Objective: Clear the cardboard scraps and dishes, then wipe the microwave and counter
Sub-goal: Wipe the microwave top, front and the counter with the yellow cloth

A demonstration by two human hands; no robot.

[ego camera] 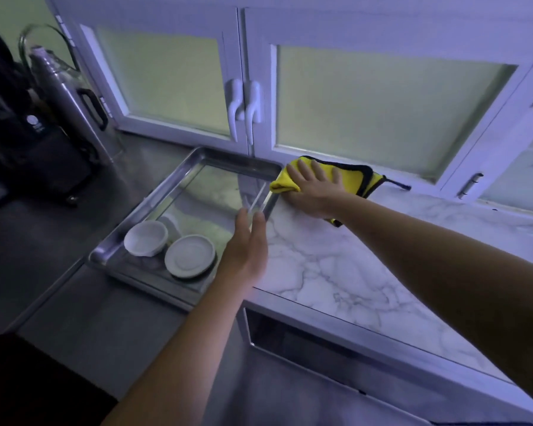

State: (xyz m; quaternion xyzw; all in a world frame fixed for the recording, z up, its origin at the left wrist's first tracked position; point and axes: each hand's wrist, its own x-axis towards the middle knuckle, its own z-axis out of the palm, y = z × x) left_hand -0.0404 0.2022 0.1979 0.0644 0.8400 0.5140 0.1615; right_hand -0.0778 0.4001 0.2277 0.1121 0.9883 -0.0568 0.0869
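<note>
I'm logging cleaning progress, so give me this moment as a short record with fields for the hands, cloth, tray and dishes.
right hand: pressed flat on the yellow cloth
cloth position: far edge of the marbled surface, beside the tray's far right corner
left hand: straight fingers touching the right rim of the metal tray
tray contents: white bowl and white plate, side by side at the near end
</note>
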